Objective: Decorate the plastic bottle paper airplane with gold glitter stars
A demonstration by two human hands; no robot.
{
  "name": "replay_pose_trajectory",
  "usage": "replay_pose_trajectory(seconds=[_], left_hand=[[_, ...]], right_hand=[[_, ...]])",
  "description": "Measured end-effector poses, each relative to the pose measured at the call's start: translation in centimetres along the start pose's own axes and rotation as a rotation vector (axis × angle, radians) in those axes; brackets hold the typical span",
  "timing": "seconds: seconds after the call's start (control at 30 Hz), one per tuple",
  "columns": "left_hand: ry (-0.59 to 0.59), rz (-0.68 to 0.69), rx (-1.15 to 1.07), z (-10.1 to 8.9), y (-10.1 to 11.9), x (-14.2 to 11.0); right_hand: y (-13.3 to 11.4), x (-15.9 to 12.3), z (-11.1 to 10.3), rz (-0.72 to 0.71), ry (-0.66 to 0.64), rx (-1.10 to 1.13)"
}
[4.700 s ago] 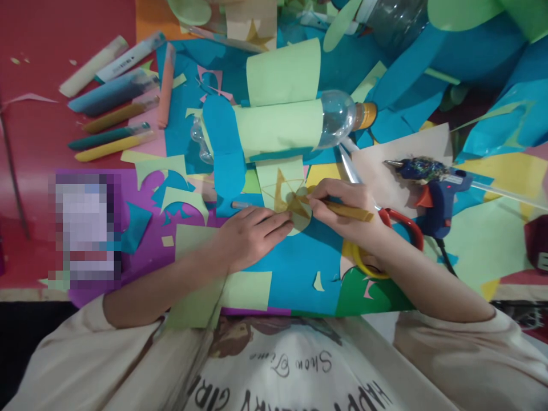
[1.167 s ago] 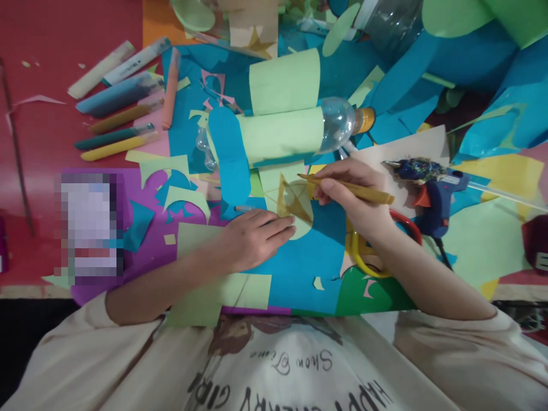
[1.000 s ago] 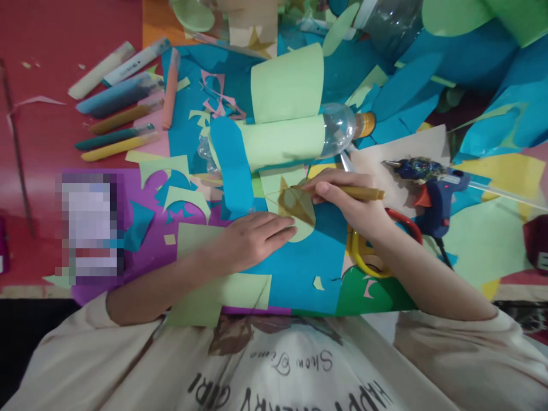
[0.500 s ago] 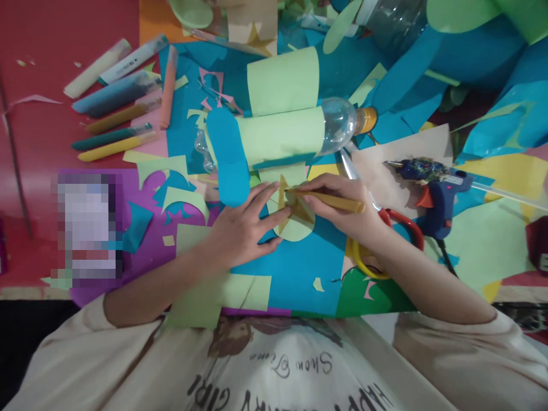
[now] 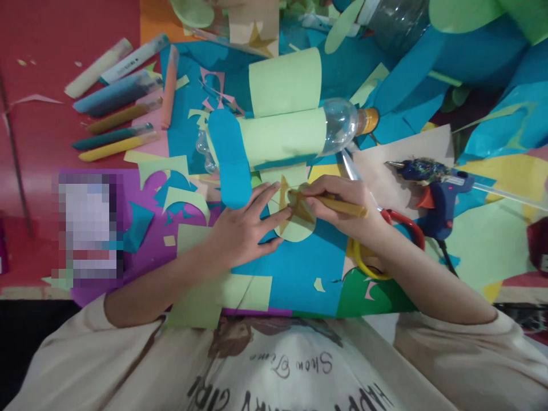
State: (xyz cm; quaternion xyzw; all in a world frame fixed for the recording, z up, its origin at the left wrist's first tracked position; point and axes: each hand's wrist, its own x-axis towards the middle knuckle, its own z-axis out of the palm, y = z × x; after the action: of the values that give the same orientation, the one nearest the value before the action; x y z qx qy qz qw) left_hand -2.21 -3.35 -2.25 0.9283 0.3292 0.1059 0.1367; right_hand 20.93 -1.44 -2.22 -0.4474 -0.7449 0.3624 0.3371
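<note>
My right hand is closed around a yellow-brown marker, its tip end over a brownish-yellow star shape. The star lies on a pale green paper piece with a rounded end. Fingers spread, my left hand lies flat across the left side of that paper and the star. Just beyond, a clear plastic bottle wrapped in pale green paper lies on its side. A blue paper strip with rounded ends sits across the bottle's base end, close to my left fingers.
Scissors with red and yellow handles lie partly under my right forearm. A blue glue gun rests at the right. Several markers lie at the upper left. Paper scraps and a blurred-out object are on the left.
The marker in my right hand has shifted slightly down and to the right over the star. My left hand stays in place.
</note>
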Motion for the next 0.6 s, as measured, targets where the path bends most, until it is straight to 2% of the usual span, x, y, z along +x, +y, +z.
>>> replay_pose_trajectory(seconds=[0.1,0.2,0.3,0.37,0.47,0.6], left_hand=[[0.023,0.021,-0.009,-0.4,-0.4,0.2],[0.107,0.049,-0.081,-1.8,-1.1,0.2],[0.142,-0.038,-0.176,-3.6,-1.8,-0.6],[0.125,-0.138,-0.110,-4.0,-2.3,-1.4],[0.123,-0.170,0.055,-3.2,-3.1,-2.4],[0.093,-0.201,0.044,-1.8,-3.3,-2.4]], right_hand=[[0.0,-0.2,-0.1,0.025,0.038,0.004],[-0.2,-0.3,-0.4,0.082,0.107,0.048],[-0.5,-0.3,-0.6,0.144,0.155,0.139],[-0.6,-0.3,-0.7,0.155,0.167,0.219],[-0.9,-0.2,-0.6,0.198,0.157,0.342],[-1.1,-0.3,-0.4,0.322,0.116,0.577]])
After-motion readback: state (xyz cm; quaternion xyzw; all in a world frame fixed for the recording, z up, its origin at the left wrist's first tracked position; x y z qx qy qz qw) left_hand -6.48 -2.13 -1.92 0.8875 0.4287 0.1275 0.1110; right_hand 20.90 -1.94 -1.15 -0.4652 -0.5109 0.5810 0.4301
